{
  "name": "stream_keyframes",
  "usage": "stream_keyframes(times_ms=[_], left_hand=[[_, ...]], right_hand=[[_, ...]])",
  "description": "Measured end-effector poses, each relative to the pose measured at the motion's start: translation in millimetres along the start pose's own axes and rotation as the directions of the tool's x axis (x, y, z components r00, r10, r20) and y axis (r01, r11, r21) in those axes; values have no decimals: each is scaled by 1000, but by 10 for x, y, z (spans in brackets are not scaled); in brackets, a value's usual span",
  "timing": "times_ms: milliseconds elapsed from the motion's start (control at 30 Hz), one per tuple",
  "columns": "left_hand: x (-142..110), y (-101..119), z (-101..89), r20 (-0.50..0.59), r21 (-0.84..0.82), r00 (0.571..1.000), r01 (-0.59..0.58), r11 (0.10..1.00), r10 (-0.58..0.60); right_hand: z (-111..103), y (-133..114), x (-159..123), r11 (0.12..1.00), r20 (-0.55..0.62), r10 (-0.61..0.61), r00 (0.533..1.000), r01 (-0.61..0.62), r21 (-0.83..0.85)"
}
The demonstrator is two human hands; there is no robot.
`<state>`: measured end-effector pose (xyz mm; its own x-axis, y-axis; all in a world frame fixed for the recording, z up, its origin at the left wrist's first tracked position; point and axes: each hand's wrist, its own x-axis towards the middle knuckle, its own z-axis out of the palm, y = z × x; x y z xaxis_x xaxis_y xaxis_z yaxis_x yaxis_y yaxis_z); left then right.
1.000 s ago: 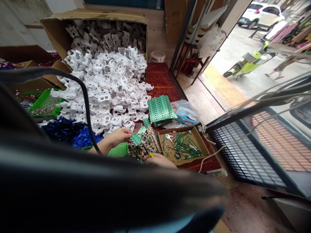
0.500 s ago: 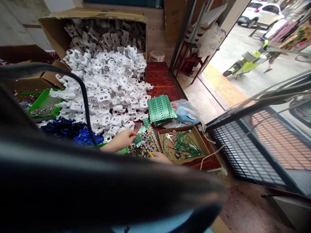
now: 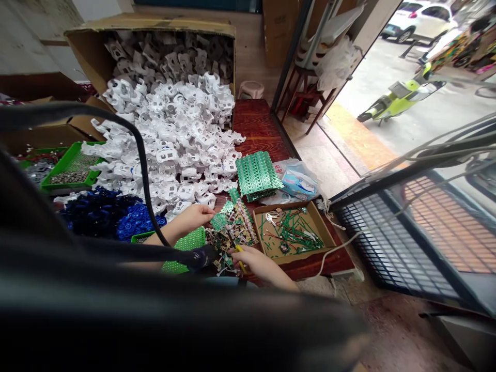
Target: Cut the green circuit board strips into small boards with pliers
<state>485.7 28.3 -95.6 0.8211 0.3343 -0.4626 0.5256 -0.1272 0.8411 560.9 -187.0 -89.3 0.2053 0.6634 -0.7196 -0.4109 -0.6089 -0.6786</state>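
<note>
My left hand is closed, its fingertips pinching the edge of a small green circuit board panel. In my right hand is a pair of yellow-handled pliers, its dark tip pointing up and left toward the panel. Whether the jaws touch the panel is too small to tell. Beneath both hands lies a heap of small circuit boards, some green and some tan. A neat stack of green board panels sits just beyond the heap.
White plastic shells spill from a large cardboard box. Blue parts and green baskets lie left. A shallow cardboard tray of green strips and keys stands right, near a blue packet. A black cable crosses the view.
The dark blurred shape in front has dropped lower, uncovering more of both forearms, the pliers and the green basket. Both hands stay near the same place, still holding the panel and the pliers.
</note>
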Motion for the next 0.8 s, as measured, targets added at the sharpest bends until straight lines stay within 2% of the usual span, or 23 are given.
stream_keyframes(times_ms=[67,133,233,300,400,500,567,700,800], left_hand=[[-6,12,17,21,-103,999,26,994,-24],[-13,21,30,50,-173,998,51,984,-43],[-32,42,41,60,-178,996,72,981,-62],[-52,74,50,41,-117,997,63,991,-59],[-86,137,74,3,59,999,45,997,-45],[-102,154,110,-67,261,997,44,964,-28],[-96,127,138,-91,367,995,2,930,34],[-65,60,201,-85,533,984,-86,842,155],[-55,57,222,-37,601,980,-134,788,195]], right_hand=[[10,-39,-22,1000,21,-7,1000,7,12],[12,-96,-65,998,29,-27,999,28,-50],[5,-171,-131,987,14,-53,998,55,-148],[-4,-183,-141,981,-9,-78,997,75,-178],[-19,-154,-105,972,-34,-95,995,85,-220],[-28,-120,-61,967,-44,-76,996,63,-247],[-33,-96,-33,962,-40,-88,995,75,-263],[-51,1,80,956,-41,-131,991,115,-272],[-56,84,175,961,-59,-75,995,56,-270]])
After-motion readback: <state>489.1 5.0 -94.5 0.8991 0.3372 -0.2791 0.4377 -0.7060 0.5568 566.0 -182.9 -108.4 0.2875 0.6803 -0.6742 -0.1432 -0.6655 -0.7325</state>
